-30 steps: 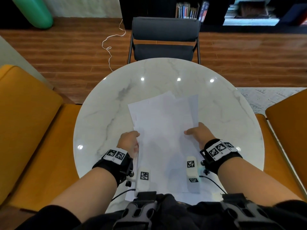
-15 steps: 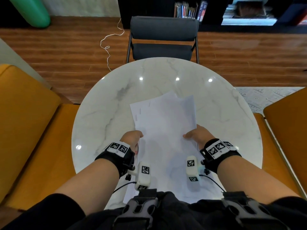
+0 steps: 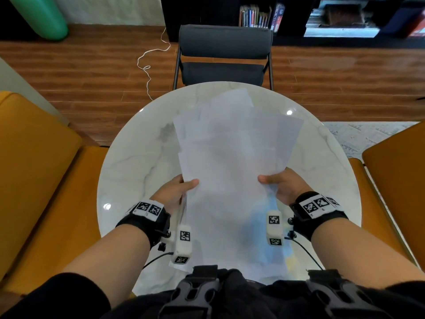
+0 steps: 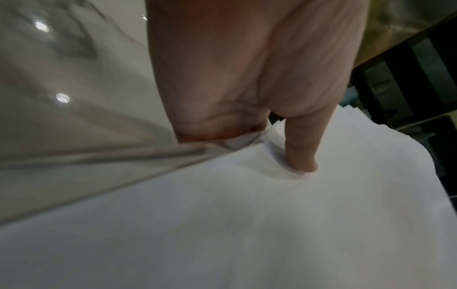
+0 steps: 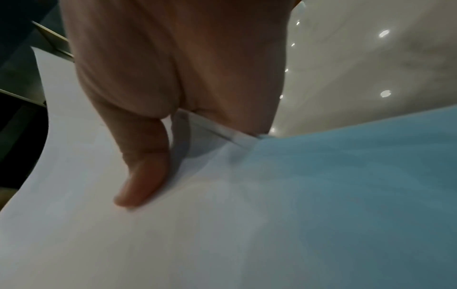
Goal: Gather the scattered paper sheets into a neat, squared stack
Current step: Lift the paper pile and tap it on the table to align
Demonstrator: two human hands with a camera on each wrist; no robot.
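Several white paper sheets (image 3: 232, 162) form a loose, fanned bundle held up over the round marble table (image 3: 128, 171). My left hand (image 3: 178, 188) pinches the bundle's left edge, thumb on top. My right hand (image 3: 279, 184) pinches the right edge the same way. The far corners of the sheets splay apart unevenly. In the left wrist view the thumb (image 4: 300, 148) presses down on the paper (image 4: 247, 224). In the right wrist view the thumb (image 5: 143, 176) lies on the top sheet (image 5: 173, 244), and the edges of several sheets show beneath it.
A grey chair (image 3: 224, 56) stands at the table's far side. Orange seats flank the table, one on the left (image 3: 34, 169) and one on the right (image 3: 395, 171). A white cable (image 3: 147, 65) lies on the wooden floor. Bookshelves line the far wall.
Both hands have lifted the paper bundle off the table and tilted it up toward me; before, the sheets lay flat with the hands at their sides.
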